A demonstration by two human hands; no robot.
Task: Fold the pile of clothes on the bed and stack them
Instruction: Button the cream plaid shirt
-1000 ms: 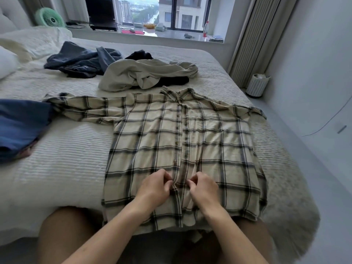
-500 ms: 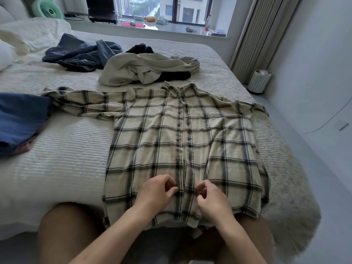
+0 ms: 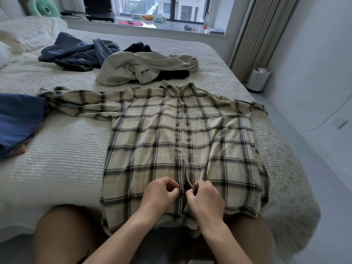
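both hands [image 3: 161, 195] [image 3: 206, 200] pinch the shirt [image 3: 152, 141] placket, low centre; keep edges aligned, button flat before folding.

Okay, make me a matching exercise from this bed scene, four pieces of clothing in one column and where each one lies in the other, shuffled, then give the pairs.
Things:
1. cream and black plaid button shirt
2. plain cream crumpled garment
3. dark grey-blue crumpled garment
4. folded navy blue garment

Places:
A. at the bed's left edge, by the plaid sleeve's end
B. spread flat in front of the person, both hands at its front placket
C. far left, near the pillows
D. just beyond the plaid collar, over a black garment

Pairs: 1-B, 2-D, 3-C, 4-A
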